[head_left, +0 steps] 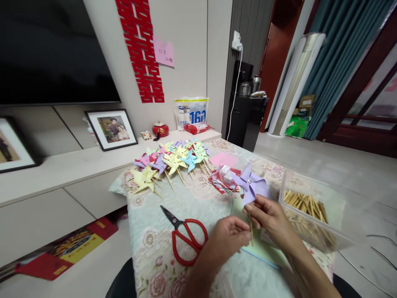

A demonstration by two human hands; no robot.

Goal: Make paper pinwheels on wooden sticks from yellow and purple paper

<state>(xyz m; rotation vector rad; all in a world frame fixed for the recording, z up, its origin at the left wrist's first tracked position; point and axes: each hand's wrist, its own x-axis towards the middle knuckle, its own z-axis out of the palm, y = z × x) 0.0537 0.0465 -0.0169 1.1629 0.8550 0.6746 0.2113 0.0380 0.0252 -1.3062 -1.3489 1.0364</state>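
Note:
A purple paper pinwheel [249, 182] is in my right hand [268, 215], its thumb and fingers closed just below the blades. The thin wooden stick [251, 231] of the pinwheel points down from the grip. My left hand [228, 236] is beside the lower stick, fingers curled and pressed together; whether they touch the stick or hold something small is unclear. Left of that hand lie red-handled scissors [189, 238], blades pointing away. Light green paper [263, 250] is beneath both hands. Farther back, several finished pinwheels [173, 159] in yellow, purple, blue and pink are piled together.
At right stands a clear plastic box [310, 219] of short sticks [305, 205]. Behind the held pinwheel are striped strips [221, 185], a small clear packet [228, 174] and pink paper [223, 159]. A floral cloth [145, 223] covers the table; a white cabinet [93, 182] adjoins it.

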